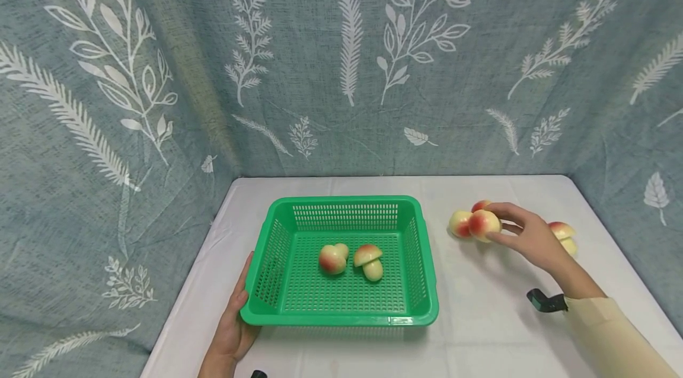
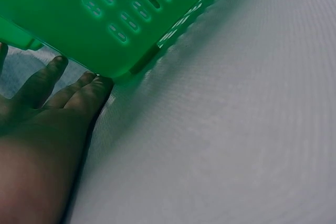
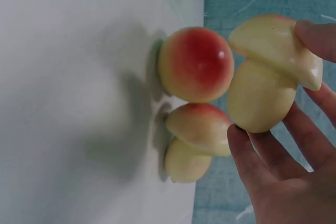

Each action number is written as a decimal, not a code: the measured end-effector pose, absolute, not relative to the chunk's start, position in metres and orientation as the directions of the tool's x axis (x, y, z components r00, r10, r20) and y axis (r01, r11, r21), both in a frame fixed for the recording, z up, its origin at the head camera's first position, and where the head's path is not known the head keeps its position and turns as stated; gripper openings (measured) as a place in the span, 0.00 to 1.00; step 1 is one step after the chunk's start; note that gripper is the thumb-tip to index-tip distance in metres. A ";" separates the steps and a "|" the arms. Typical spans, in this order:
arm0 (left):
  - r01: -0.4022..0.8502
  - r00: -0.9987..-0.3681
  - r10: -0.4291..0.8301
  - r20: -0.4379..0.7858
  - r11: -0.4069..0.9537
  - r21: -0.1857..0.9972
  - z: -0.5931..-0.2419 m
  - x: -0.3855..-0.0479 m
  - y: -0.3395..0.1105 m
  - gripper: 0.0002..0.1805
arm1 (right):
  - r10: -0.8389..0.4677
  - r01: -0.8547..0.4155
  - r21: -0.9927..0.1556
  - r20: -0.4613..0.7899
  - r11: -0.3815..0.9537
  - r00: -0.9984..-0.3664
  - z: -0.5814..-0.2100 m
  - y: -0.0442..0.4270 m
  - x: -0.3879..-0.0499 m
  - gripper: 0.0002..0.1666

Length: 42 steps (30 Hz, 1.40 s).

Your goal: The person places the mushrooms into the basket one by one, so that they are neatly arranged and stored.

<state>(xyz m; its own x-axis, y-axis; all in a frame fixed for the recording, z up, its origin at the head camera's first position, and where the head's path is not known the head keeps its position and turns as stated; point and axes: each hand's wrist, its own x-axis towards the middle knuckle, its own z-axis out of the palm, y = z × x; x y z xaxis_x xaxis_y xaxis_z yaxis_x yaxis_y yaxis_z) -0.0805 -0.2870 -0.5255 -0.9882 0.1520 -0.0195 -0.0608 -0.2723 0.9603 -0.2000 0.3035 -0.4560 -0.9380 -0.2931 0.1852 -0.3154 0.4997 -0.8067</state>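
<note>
My right hand (image 1: 533, 239) pinches a toy mushroom (image 3: 265, 77) between thumb and fingers; its cream stem and red-tinged cap show in the right wrist view. Close beside it are two more mushrooms: one (image 1: 460, 224) with its red patch showing, the other (image 1: 481, 205) partly hidden. At the left side of a green plastic basket (image 1: 341, 320), my left hand (image 1: 233, 322) touches the outer wall with fairly straight fingers. Inside the basket lie two mushrooms, one (image 1: 332, 260) with its rounded cap towards me and one (image 1: 368, 256) on its side.
Another mushroom (image 1: 561, 230) lies on the right of the white-covered table (image 1: 469, 330), partly behind my right hand. Blue-grey leaf-patterned cloth (image 1: 320, 70) hangs behind the table and along both sides.
</note>
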 end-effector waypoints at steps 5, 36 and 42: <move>-0.066 -0.989 0.146 -0.027 -0.268 0.961 -0.524 -0.079 -0.286 0.39 | -0.312 -0.337 -0.813 0.203 0.475 -0.928 -0.450 0.298 -0.201 0.30; -0.069 -0.988 0.155 -0.026 -0.275 0.959 -0.530 -0.081 -0.285 0.39 | -0.323 -0.314 -0.817 0.167 0.483 -0.931 -0.428 0.265 -0.206 0.30; -0.075 -0.987 0.155 -0.033 -0.275 0.959 -0.530 -0.080 -0.286 0.39 | -0.323 -0.300 -0.806 0.143 0.511 -0.935 -0.423 0.257 -0.209 0.29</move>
<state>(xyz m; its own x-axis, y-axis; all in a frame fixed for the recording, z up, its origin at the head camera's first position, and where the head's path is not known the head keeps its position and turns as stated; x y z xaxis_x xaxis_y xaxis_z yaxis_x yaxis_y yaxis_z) -0.0803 -0.2859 -0.5298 -0.9873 0.1552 -0.0328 -0.0750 -0.2747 0.9586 -0.2087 0.2571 -0.4229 -0.9354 -0.3235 0.1429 -0.2997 0.5107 -0.8058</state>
